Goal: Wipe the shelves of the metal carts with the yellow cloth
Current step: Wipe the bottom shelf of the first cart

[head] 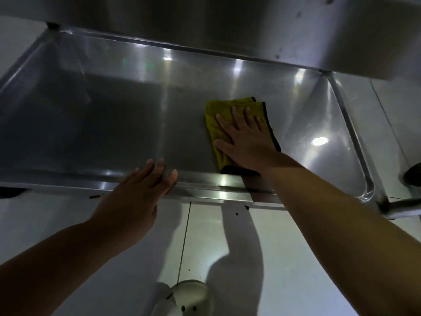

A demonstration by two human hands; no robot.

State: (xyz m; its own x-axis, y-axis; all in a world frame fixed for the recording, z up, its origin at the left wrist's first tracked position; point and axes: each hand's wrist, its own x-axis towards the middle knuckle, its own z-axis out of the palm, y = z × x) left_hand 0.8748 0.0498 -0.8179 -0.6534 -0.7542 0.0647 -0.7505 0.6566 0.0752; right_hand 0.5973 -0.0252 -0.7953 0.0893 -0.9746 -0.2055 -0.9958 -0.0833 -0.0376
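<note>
Forearms fill the bottom of the view, w/ a white shoe (189, 297) on the tiled floor (262, 236) below. Left hand (136, 192) rests on the front rim of the shelf (102, 122), fingers straight and laid over the edge, holding nothing. Right hand (243, 137) lies flat on the cloth (218, 117), fingers spread, pressing it down on the metal.

Cloth is yellow w/ a dark edge, folded, and sits right of the middle of the shelf, a bit back from the front rim. Another shelf (227, 19) of the cart hangs just above, so this one is lower down.

How far along: I think the wipe is in the middle. Cloth is on the shelf and pushed flat, so wiping has begun. Right part shines a lot, but I can't tell if that is clean metal or just light. Left half is dark, and I can't tell if it is wiped. Prob. left to do: left side, the corners, the rims, and other shelves. Dark spots show on the shelf above. No other cart shows.
</note>
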